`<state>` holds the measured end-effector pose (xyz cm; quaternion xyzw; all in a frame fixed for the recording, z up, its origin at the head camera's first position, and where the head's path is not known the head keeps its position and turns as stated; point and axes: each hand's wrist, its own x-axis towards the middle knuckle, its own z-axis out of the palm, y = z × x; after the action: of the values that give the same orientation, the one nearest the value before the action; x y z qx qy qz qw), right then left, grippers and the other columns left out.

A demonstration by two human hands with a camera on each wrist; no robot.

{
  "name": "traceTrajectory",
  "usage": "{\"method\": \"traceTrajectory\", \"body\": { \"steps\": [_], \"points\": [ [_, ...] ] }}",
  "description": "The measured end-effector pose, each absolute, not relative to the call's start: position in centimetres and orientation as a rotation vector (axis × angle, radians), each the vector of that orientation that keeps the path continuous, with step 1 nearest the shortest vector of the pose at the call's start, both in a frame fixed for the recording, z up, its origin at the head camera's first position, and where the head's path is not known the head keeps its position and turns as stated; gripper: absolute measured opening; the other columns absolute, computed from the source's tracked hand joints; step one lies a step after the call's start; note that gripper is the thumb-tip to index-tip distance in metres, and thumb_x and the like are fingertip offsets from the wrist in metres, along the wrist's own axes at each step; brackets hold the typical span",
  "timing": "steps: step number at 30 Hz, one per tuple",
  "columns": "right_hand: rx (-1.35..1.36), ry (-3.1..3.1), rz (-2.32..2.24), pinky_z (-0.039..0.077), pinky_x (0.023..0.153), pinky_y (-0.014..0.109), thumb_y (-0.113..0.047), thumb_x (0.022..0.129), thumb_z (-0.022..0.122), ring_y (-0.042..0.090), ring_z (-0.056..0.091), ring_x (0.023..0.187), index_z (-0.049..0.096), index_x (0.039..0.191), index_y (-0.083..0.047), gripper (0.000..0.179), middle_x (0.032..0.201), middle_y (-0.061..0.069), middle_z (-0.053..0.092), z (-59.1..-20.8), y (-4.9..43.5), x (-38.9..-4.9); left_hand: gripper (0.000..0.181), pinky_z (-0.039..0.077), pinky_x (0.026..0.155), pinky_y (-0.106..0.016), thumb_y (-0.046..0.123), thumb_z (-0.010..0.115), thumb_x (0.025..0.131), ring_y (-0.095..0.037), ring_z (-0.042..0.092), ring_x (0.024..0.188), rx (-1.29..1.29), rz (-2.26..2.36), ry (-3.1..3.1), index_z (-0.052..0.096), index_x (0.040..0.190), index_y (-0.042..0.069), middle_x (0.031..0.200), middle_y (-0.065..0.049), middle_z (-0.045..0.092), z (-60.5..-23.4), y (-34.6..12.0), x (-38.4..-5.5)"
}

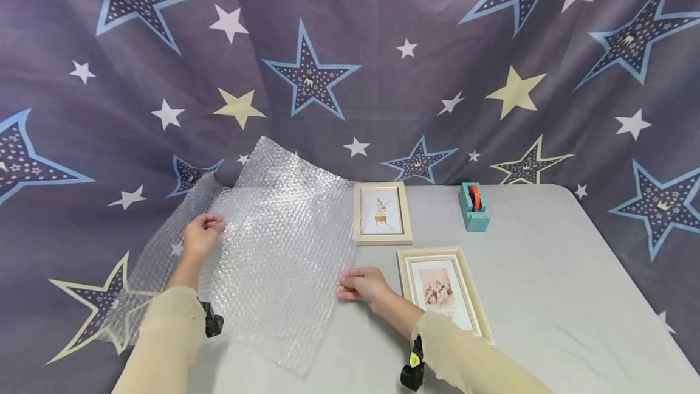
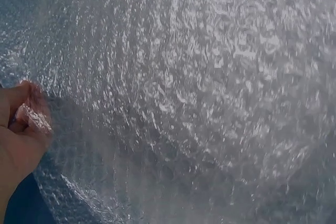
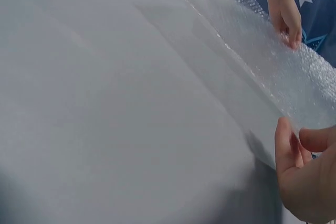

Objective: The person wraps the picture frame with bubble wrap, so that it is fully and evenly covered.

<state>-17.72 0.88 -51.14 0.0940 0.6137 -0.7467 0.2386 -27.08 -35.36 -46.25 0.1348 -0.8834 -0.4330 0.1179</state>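
Holding bubble wrap (image 1: pixel 284 248), left of centre in the head view
I see the left hand (image 1: pixel 202 236) pinching it, the right hand (image 1: pixel 365 285) gripping its right edge; a plant-print frame (image 1: pixel 381 214) lies at centre, a flower-print frame (image 1: pixel 444 289) below, a teal tape dispenser (image 1: pixel 473 216) right of centre

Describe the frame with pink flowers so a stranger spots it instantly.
On the pale table, look right of the bubble wrap, just past the right hand. A light-coloured frame lies there, partly hidden by the right sleeve. It shows pink flowers; the other frame, farther back, shows a potted plant.
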Motion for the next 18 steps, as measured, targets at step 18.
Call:
{"method": "traceTrajectory", "body": {
  "steps": [18],
  "points": [
    [0.335,1.661,-2.028,0.062,0.07,0.027,0.005,0.089,0.06,0.009,0.07,0.063,0.059,0.107,0.018,0.022,0.076,0.01,0.074,-51.6,1.1,-16.5,0.022,0.04,0.056,-0.005,0.009,0.063,0.088,0.015,0.044,0.058,0.396,-1.209,-2.615,0.067,0.104,-0.005,0.074,0.006,0.066,-48.0,-33.5,-29.0]
  ]
}}
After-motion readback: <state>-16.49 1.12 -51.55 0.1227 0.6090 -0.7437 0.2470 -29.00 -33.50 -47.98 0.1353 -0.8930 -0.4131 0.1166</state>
